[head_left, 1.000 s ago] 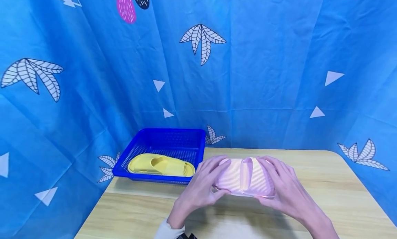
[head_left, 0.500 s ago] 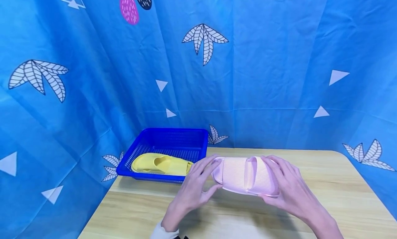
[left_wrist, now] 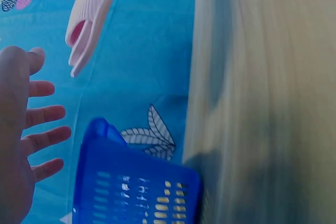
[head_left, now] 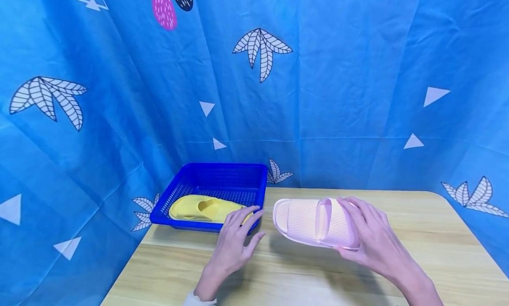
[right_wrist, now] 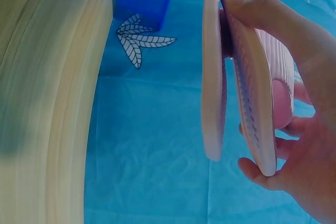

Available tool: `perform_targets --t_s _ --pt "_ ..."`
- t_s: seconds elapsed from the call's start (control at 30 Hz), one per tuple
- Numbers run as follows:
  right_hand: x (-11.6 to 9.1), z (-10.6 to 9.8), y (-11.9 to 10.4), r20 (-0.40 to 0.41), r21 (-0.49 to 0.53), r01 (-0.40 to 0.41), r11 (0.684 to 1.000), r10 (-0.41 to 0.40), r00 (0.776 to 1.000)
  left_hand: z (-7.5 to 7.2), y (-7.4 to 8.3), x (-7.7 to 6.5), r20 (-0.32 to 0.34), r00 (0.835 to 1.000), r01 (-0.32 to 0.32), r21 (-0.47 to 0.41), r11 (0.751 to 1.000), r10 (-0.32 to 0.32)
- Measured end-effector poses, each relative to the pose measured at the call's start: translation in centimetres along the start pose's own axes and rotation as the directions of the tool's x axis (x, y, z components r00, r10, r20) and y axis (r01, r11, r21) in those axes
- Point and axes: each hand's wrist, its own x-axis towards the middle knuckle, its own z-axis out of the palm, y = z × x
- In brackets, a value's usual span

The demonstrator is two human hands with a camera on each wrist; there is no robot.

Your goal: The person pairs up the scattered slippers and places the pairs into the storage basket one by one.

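Note:
A pair of pale pink ribbed slippers (head_left: pixel 303 220), one nested into the other, hangs above the table in the head view. My right hand (head_left: pixel 375 239) grips their right end, thumb below and fingers over the top. From the right wrist, two soles of the slippers (right_wrist: pixel 257 93) show with a gap between them, the thumb pressing near the strap. My left hand (head_left: pixel 232 242) holds nothing; its spread fingers are left of the slippers, in front of the basket's right corner. In the left wrist view, the left hand's (left_wrist: pixel 31 119) fingers are apart from the slippers (left_wrist: pixel 94 11).
A blue perforated plastic basket (head_left: pixel 224 166) stands at the table's back left, with yellow slippers (head_left: pixel 184 207) lying in it. The wooden table (head_left: pixel 421 244) ends at a blue patterned curtain (head_left: pixel 338 98) behind and on both sides.
My left hand has let go of the pink slippers and moved left toward the basket. The right hand keeps its grip, and the slippers' left end is now uncovered.

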Motion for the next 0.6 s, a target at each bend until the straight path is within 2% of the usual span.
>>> perform_targets --t_s 0.4,0.6 --pt "-0.4 0.1 0.2 -0.006 -0.007 0.011 1.0 -0.011 1.0 -0.4 -2.4 -2.7 -0.123 0.992 0.034 0.078 0.996 -0.025" --pt "-0.2 0.0 0.5 -0.009 -0.005 0.013 1.0 -0.013 1.0 -0.8 -3.8 -3.2 -0.194 0.979 0.083 0.106 0.991 -0.062"
